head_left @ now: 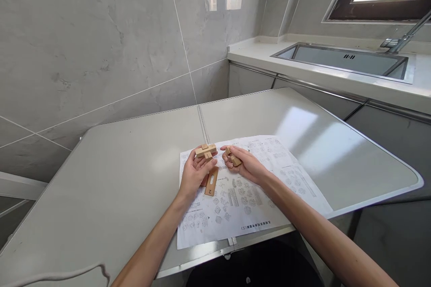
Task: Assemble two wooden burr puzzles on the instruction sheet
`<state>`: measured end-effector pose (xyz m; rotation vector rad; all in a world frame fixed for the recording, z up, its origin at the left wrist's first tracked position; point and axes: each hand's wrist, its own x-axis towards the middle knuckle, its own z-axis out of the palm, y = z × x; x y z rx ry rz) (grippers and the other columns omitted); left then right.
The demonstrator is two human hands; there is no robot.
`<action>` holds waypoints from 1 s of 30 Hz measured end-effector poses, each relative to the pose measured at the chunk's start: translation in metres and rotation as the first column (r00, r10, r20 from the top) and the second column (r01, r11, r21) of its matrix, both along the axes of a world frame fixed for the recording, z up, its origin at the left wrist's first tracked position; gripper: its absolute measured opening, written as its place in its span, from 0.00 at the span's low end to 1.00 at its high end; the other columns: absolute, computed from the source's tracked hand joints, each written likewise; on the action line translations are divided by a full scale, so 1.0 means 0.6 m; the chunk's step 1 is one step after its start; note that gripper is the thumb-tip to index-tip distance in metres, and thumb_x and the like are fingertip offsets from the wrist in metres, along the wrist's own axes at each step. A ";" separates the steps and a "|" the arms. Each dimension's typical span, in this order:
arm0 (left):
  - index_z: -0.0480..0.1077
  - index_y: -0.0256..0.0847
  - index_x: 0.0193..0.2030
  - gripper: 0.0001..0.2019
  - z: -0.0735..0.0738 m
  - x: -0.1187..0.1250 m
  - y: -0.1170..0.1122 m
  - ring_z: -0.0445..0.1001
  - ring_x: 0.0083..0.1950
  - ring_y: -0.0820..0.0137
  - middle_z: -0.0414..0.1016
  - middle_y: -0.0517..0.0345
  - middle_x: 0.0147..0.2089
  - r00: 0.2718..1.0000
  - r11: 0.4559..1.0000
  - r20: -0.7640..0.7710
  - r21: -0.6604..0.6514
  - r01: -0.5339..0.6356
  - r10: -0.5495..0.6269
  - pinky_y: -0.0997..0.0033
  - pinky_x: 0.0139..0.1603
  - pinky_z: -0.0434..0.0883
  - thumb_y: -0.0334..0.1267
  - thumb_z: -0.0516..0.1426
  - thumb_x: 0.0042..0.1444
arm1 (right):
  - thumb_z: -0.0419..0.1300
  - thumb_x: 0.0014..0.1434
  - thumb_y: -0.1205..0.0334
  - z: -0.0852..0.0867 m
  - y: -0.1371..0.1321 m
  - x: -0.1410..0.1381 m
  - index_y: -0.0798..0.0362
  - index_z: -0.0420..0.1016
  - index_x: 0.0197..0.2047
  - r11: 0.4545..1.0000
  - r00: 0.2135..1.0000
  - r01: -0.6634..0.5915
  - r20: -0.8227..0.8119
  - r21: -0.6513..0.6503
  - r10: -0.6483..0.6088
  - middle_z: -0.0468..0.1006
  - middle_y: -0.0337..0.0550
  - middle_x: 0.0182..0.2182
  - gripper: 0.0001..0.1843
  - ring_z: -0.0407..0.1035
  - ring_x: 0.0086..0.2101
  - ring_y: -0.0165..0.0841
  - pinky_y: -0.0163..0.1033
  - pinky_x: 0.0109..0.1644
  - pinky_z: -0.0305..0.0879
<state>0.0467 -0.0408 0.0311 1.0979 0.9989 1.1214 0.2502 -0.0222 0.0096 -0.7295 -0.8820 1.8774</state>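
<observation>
Presently, left hand (192,176) has its grip around joined wooden blocks (206,150); right hand (248,164) grips another wooden piece (235,161), partly hidden. Both sit above printed sheet (208,235), on desk (134,170).

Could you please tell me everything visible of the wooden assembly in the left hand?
The wooden assembly is pale tan, squared and wooden-looking: a longer bar lies across, with shorter pieces above and below it. The left hand holds it over the printed sheet. Finer joints are too small to tell.
</observation>
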 end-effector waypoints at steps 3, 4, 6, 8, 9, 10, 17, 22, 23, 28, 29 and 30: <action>0.68 0.48 0.63 0.30 -0.002 0.000 0.000 0.73 0.70 0.55 0.77 0.48 0.66 1.000 1.000 0.009 0.013 -0.009 0.009 0.52 0.71 0.68 0.43 0.72 0.56 | 0.65 0.67 0.41 -0.001 -0.002 0.002 0.49 0.75 0.57 0.999 0.999 -0.036 0.032 0.028 0.035 0.74 0.39 0.35 0.24 0.58 0.23 0.25 0.32 0.22 0.44; 0.68 0.49 0.63 0.30 -0.002 0.000 0.001 0.73 0.70 0.56 0.77 0.49 0.66 1.000 1.000 0.014 0.017 -0.010 0.010 0.53 0.71 0.68 0.43 0.72 0.56 | 0.64 0.67 0.41 -0.001 -0.002 0.003 0.49 0.74 0.57 0.998 0.998 -0.045 0.037 0.035 0.044 0.71 0.36 0.31 0.24 0.54 0.21 0.24 0.32 0.21 0.41; 0.67 0.49 0.63 0.31 -0.004 0.000 0.001 0.73 0.70 0.56 0.77 0.49 0.66 1.000 1.000 0.020 0.024 -0.009 0.009 0.53 0.71 0.68 0.42 0.72 0.56 | 0.63 0.68 0.41 0.000 -0.002 0.003 0.50 0.74 0.54 0.998 0.997 -0.060 0.041 0.034 0.059 0.62 0.29 0.24 0.23 0.45 0.19 0.23 0.32 0.21 0.39; 0.67 0.50 0.64 0.31 -0.005 0.000 0.002 0.73 0.70 0.56 0.76 0.49 0.67 1.000 0.999 0.024 0.031 -0.011 0.010 0.53 0.71 0.68 0.42 0.72 0.56 | 0.63 0.68 0.41 0.003 -0.002 0.003 0.50 0.74 0.50 0.997 0.997 -0.072 0.036 0.017 0.071 0.55 0.26 0.22 0.21 0.40 0.18 0.23 0.31 0.20 0.37; 0.67 0.50 0.64 0.32 -0.006 0.000 0.002 0.73 0.70 0.56 0.76 0.49 0.67 1.000 0.999 0.025 0.034 -0.014 0.013 0.53 0.71 0.68 0.42 0.72 0.55 | 0.64 0.68 0.42 0.005 -0.002 0.003 0.50 0.73 0.48 0.997 0.997 -0.072 0.029 0.004 0.072 0.55 0.26 0.22 0.20 0.40 0.19 0.23 0.31 0.20 0.37; 0.67 0.49 0.64 0.32 -0.007 0.000 0.002 0.73 0.70 0.55 0.76 0.49 0.66 1.000 0.999 0.025 0.038 -0.018 0.017 0.54 0.70 0.68 0.42 0.72 0.55 | 0.64 0.68 0.43 0.008 -0.002 0.002 0.49 0.72 0.48 0.998 0.997 -0.069 0.017 -0.013 0.069 0.55 0.26 0.23 0.18 0.40 0.19 0.23 0.31 0.20 0.38; 0.68 0.50 0.64 0.32 -0.010 -0.002 0.005 0.74 0.69 0.57 0.77 0.50 0.64 0.999 0.998 -0.003 0.047 -0.039 0.039 0.54 0.70 0.69 0.42 0.72 0.55 | 0.68 0.60 0.65 0.014 -0.002 0.004 0.45 0.67 0.57 0.991 0.985 -0.070 -0.165 -0.112 0.051 0.72 0.35 0.34 0.24 0.60 0.25 0.25 0.29 0.22 0.54; 0.68 0.49 0.64 0.32 -0.009 -0.003 0.004 0.76 0.65 0.58 0.78 0.50 0.62 0.997 0.995 -0.043 0.078 -0.067 0.071 0.58 0.66 0.72 0.42 0.72 0.54 | 0.68 0.66 0.51 0.002 0.002 0.008 0.50 0.70 0.48 0.992 0.989 -0.117 -0.098 -0.042 0.112 0.82 0.49 0.48 0.16 0.74 0.31 0.30 0.30 0.19 0.54; 0.67 0.49 0.64 0.33 -0.009 -0.003 0.004 0.76 0.64 0.59 0.78 0.50 0.62 0.995 0.993 -0.052 0.086 -0.076 0.080 0.58 0.65 0.72 0.43 0.73 0.54 | 0.67 0.66 0.48 0.000 0.002 0.008 0.51 0.70 0.48 0.992 0.990 -0.119 -0.080 -0.043 0.115 0.82 0.51 0.49 0.17 0.75 0.31 0.31 0.31 0.19 0.55; 0.67 0.50 0.64 0.34 -0.010 -0.002 0.004 0.77 0.62 0.60 0.79 0.52 0.60 0.990 0.988 -0.074 0.106 -0.114 0.122 0.60 0.63 0.73 0.43 0.73 0.53 | 0.63 0.68 0.44 -0.003 0.005 0.009 0.52 0.74 0.48 0.993 0.993 -0.107 -0.046 -0.042 0.105 0.82 0.46 0.43 0.19 0.63 0.21 0.24 0.31 0.18 0.50; 0.68 0.50 0.64 0.34 -0.011 -0.002 0.004 0.76 0.61 0.60 0.79 0.52 0.60 0.989 0.987 -0.078 0.105 -0.118 0.126 0.60 0.63 0.73 0.43 0.73 0.52 | 0.63 0.68 0.43 -0.003 0.006 0.010 0.53 0.75 0.47 0.994 0.994 -0.100 -0.047 -0.040 0.099 0.80 0.43 0.40 0.19 0.60 0.20 0.22 0.31 0.18 0.48; 0.68 0.50 0.64 0.34 -0.011 -0.002 0.004 0.76 0.61 0.60 0.79 0.52 0.59 0.988 0.987 -0.082 0.106 -0.121 0.130 0.60 0.63 0.73 0.43 0.73 0.52 | 0.64 0.68 0.43 -0.002 0.006 0.010 0.53 0.75 0.46 0.995 0.995 -0.093 -0.048 -0.040 0.091 0.78 0.41 0.37 0.20 0.57 0.20 0.22 0.30 0.19 0.47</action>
